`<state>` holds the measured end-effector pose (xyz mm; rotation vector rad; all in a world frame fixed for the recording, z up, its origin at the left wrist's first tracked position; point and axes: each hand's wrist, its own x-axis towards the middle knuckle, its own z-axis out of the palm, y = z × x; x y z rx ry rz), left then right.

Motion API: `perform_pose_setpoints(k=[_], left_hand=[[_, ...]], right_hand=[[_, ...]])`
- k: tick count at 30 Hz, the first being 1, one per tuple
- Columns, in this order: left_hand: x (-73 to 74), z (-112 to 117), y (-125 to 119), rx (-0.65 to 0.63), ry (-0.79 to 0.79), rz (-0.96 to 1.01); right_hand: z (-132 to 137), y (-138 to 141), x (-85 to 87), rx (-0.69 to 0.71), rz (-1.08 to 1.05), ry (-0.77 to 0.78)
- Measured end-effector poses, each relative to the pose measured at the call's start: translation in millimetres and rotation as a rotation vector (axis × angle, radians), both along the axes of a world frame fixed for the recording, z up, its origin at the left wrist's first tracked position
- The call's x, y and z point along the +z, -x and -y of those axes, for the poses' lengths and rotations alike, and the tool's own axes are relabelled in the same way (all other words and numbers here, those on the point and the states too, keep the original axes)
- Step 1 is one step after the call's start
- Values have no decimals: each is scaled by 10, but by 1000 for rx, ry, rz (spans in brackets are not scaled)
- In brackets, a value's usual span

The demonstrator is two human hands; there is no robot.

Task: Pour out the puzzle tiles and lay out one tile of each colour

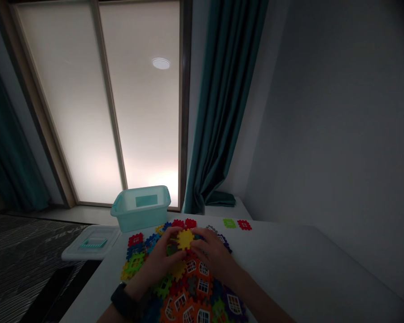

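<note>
Between my left hand (160, 258) and my right hand (210, 253) a yellow plastic window-patterned building piece with gear-toothed edges (185, 239) stands tilted, its sides pinched by the fingers of both hands. Below them, a large interlocked sheet of multicoloured building pieces (191, 289) lies flat on the white table (299, 273), partly hidden by my hands and forearms. My hands rest over the sheet's upper part. A black wristwatch (123, 300) circles my left wrist.
Beyond the sheet, a loose green piece (229, 223) and a loose red piece (244, 224) lie near the table's far edge. A translucent turquoise plastic bin (140, 208) stands at the far left corner, with its lid (90, 243) lying beside it, left of the table.
</note>
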<state>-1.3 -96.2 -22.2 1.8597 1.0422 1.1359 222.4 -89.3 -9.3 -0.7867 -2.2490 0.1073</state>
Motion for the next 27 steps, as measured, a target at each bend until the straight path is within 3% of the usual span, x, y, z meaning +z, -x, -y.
perform_pose_setpoints(k=[7,16,21,27], left_hand=[[12,12,-52,23,73,166],[41,45,-109,49,75,92],[51,28,25,144,-107,-144],[-6,-59,193,127,-285,-440]], right_hand=[[53,44,66,40,-172,50],[-27,243,350,-104,-321,374],[-145,349,370,-96,-324,483],[-155,304,262,-45,-358,574]])
